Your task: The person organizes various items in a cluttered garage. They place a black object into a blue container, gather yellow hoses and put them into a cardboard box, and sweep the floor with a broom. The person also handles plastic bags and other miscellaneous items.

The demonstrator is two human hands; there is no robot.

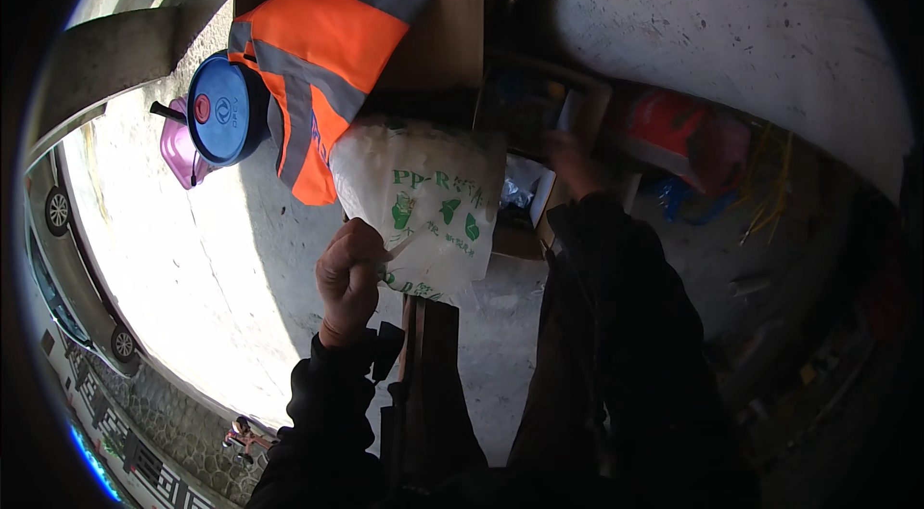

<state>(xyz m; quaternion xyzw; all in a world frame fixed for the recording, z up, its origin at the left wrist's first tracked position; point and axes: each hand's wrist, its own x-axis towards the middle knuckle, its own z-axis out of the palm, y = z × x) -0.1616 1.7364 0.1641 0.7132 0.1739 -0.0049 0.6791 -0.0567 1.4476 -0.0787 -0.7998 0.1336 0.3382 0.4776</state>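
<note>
My left hand [351, 274] grips the edge of a translucent white plastic bag [451, 220] with green print. The bag hangs spread out in front of my legs. Blurred by motion, my right hand [572, 161] reaches over an open cardboard box [516, 240] to the right of the bag. Its fingers are too dark and smeared to show whether they hold anything. Inside that box lies a shiny clear plastic packet [518, 184].
An orange reflective vest [325, 18] drapes over a larger cardboard box [451, 40]. Left of it stand a blue lidded bucket [225, 112] and a pink plastic item [175, 144]. A red bag [668, 121] and yellow straps [776, 191] lie at right. A car [79, 285] is outside.
</note>
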